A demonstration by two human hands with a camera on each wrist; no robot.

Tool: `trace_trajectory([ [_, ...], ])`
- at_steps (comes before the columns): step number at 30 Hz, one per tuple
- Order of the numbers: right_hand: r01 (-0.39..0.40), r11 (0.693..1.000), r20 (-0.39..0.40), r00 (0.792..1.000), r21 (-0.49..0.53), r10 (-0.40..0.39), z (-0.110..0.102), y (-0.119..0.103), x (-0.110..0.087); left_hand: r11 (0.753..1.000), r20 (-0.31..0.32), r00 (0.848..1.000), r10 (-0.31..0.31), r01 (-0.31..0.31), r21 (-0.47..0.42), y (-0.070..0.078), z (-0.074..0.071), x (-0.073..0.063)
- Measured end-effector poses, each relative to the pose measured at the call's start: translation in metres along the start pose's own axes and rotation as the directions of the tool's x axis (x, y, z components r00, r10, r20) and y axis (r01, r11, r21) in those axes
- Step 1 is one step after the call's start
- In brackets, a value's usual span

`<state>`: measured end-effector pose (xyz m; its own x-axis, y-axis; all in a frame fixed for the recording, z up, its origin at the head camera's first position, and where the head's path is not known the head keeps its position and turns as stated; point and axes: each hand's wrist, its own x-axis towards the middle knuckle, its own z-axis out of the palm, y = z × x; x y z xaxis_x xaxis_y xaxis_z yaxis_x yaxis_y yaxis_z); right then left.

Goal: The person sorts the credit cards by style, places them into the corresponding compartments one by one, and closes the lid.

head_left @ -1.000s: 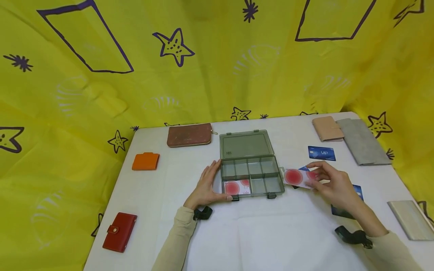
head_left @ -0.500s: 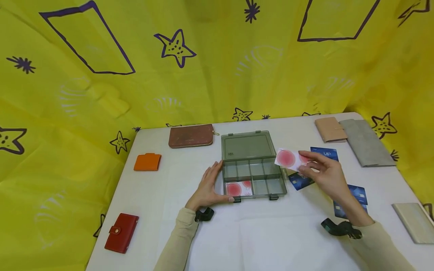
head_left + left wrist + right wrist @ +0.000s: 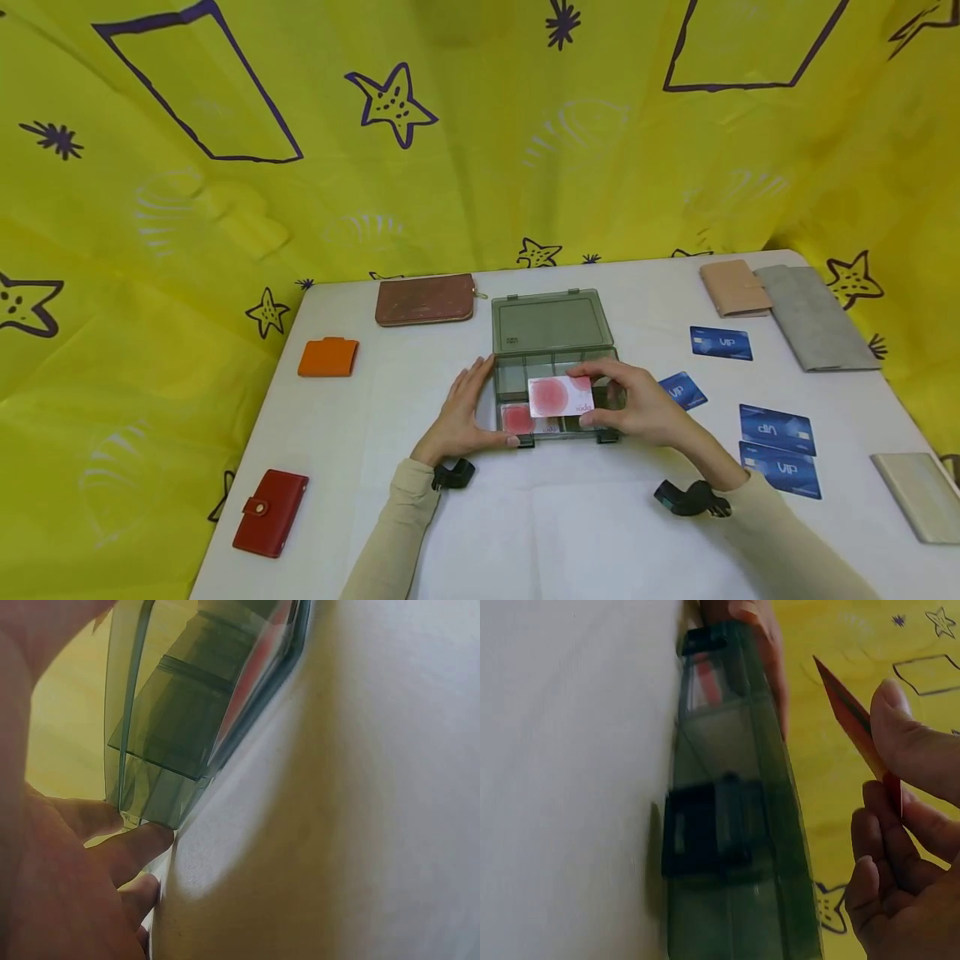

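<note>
My right hand [image 3: 648, 404] pinches a white card with red circles [image 3: 557, 397] between thumb and fingers, above a green translucent compartment box [image 3: 513, 373]. In the right wrist view the card [image 3: 847, 720] is seen nearly edge-on, apart from the box. The box's lid [image 3: 551, 323] lies folded back. A similar card [image 3: 516, 419] lies in its front-left compartment, partly covered by the held one. My left hand [image 3: 457, 417] rests at the box's left side, fingers extended along it and thumb at the front edge; in the left wrist view fingertips [image 3: 159, 834] touch the box's corner.
Several blue VIP cards [image 3: 722, 342] lie right of the box. A brown zip wallet [image 3: 424, 300], orange card holder [image 3: 328, 357] and red snap wallet [image 3: 271, 512] are to the left. Beige [image 3: 735, 288], grey [image 3: 817, 318] and pale [image 3: 918, 498] wallets line the right side.
My right hand has carried the card up and left from beside the box to above its compartments, uncovering the blue cards. My left hand has stayed at the box.
</note>
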<state>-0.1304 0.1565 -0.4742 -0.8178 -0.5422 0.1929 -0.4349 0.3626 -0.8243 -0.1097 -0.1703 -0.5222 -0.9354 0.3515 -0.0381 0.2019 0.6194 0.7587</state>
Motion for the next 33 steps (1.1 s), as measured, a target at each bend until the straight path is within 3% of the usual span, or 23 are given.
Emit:
trace_trajectory([
  [4, 0.054, 0.996, 0.014, 0.998, -0.069, -0.053, 0.016, -0.002, 0.008, 1.0, 0.001, 1.0, -0.007, 0.007, 0.011, 0.0, 0.0, 0.0],
  [9, 0.072, 0.984, 0.053, 0.997, -0.165, -0.064, 0.034, -0.005, 0.012, 1.0, 0.003, 1.0, -0.004, 0.004, 0.016, 0.0, -0.001, 0.0],
  [15, 0.087, 0.972, 0.053, 0.996, -0.216, -0.078, 0.034, -0.006, 0.011, 1.0, 0.002, 1.0, -0.005, 0.005, 0.003, 0.001, -0.002, 0.0],
  [19, 0.11, 0.966, 0.012, 0.994, -0.232, -0.111, 0.011, -0.001, 0.003, 1.0, 0.0, 1.0, -0.005, 0.005, 0.004, 0.002, -0.001, 0.0],
  [22, 0.071, 0.961, -0.01, 0.997, -0.269, -0.076, -0.02, 0.007, -0.009, 1.0, 0.005, 1.0, -0.005, 0.005, 0.004, 0.003, 0.001, 0.001],
  [26, -0.076, 0.945, 0.012, 0.996, -0.317, 0.085, -0.066, 0.022, -0.028, 1.0, 0.011, 1.0, -0.014, 0.014, 0.001, 0.003, 0.001, 0.001],
  [30, -0.22, 0.903, 0.053, 0.965, -0.368, 0.257, -0.097, 0.041, -0.044, 1.0, 0.001, 1.0, -0.022, 0.022, 0.002, 0.002, 0.001, 0.0],
  [33, -0.252, 0.869, 0.079, 0.946, -0.426, 0.313, -0.108, 0.054, -0.052, 1.0, -0.004, 1.0, -0.017, 0.017, -0.001, 0.001, 0.001, 0.0],
])
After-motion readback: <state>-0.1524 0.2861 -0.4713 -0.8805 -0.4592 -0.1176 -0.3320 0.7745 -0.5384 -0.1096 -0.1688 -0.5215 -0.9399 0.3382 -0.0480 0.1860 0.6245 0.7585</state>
